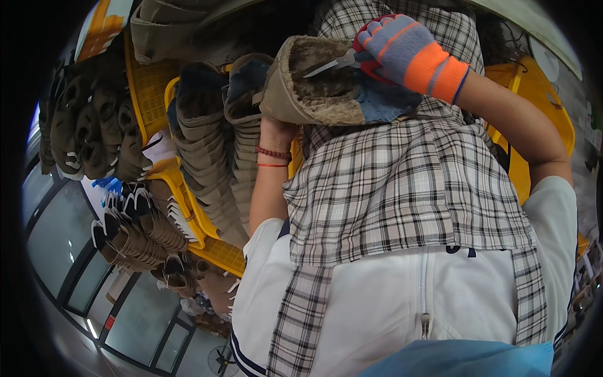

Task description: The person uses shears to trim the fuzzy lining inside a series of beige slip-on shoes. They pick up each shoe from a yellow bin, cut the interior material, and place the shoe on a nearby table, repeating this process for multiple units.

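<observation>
Nearby, stacked boots [207, 144] — yellow crates [147, 88], checked apron [402, 182]

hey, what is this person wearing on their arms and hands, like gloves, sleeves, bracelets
The right hand wears a knit glove, grey-blue over the fingers with a thin orange stripe, a wide orange cuff edged in dark blue. The left hand shows no glove; its wrist carries a dark red beaded bracelet and a thin red string. Both forearms are bare below short white sleeves.

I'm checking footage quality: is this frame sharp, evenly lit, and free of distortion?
Head view: strong fisheye bend with black corners; right hand, scissors and shoe upper sharp; left hand partly hidden; glare on the glossy floor at lower left.
</observation>
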Available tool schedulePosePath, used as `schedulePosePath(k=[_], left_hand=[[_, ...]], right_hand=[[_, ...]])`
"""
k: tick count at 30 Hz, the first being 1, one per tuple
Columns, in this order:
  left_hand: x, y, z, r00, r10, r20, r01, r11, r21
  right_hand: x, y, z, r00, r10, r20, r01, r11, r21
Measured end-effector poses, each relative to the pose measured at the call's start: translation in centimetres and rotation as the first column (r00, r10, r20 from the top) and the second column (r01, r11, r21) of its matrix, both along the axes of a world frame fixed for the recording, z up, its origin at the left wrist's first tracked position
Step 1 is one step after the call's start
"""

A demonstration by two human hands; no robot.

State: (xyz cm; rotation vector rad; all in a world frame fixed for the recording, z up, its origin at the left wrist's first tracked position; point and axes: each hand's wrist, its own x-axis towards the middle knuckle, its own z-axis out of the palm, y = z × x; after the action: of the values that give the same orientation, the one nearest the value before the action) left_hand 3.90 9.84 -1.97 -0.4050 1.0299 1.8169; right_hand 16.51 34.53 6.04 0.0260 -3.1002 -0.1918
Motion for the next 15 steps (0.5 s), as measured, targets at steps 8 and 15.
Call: schedulePosePath(k=[8,15], left_hand=[[-0.05,-0.13,-0.05,1.0,0.003,0.025,-0.003,1.0,0.0],[-0.69,-0.66,-0.65,0.997,-0.072,-0.012,0.072,0.997,-0.018]], right_hand=[[-0.43,0.05,0.2,0.999,0.003,0.042,-0.006,0.998,0.07],[-0.02,0.92,0.4,0.993,-0.035,0.11,0.031,0.999,0.042]])
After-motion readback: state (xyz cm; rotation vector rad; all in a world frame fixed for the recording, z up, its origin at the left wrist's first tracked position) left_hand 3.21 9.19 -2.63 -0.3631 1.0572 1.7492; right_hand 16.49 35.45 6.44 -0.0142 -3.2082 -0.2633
